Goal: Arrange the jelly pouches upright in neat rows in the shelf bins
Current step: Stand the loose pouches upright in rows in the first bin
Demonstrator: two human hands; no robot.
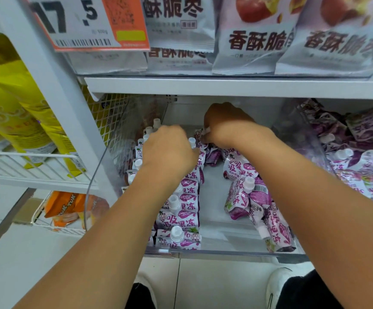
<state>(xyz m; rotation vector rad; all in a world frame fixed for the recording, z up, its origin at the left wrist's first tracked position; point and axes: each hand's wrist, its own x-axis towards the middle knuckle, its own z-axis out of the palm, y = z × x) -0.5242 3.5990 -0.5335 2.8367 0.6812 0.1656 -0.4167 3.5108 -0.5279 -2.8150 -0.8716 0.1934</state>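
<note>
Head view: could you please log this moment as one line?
left hand: on upright row | right hand: pinching jelly pouch | loose pouches: unsorted

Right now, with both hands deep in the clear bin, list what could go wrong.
1. The left hand rests on the upright row of jelly pouches; a push sideways could tip the row into the bare strip beside it.
2. The right hand pinches a pouch at the back; lifting it may drag the loose pile of pouches along.
3. Both forearms cross the clear bin's front wall and could knock pouches there.
</note>
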